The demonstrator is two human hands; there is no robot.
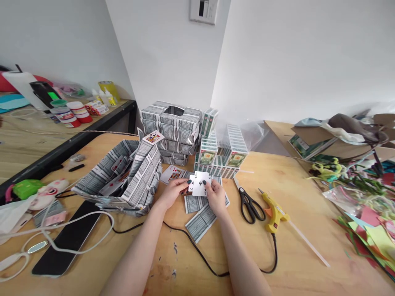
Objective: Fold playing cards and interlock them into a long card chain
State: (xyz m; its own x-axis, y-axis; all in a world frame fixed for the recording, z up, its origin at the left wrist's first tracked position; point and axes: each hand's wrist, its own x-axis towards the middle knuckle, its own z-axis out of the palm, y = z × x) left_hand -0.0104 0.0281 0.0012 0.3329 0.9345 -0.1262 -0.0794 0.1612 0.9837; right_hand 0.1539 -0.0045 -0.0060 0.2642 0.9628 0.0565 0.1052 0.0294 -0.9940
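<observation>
My left hand (174,192) pinches a playing card with a 2 of clubs (191,183) at its left edge. My right hand (217,196) grips an ace of clubs (200,185), which overlaps the first card. Both are held face up over the table. Beneath them lie several patterned card strips (201,222), backs up, partly covered by my right hand. Just beyond my left hand a face card (173,174) rests on the table. To the left stands an open box built from folded cards (145,181), with loose cards inside.
Behind stand a card-covered box with a hole in its top (169,123) and stacked card packs (236,144). Black-handled scissors (250,206) and a yellow glue gun (276,213) lie at right. Its black cord runs under my arms. A dark phone (66,242) lies left, near white cables.
</observation>
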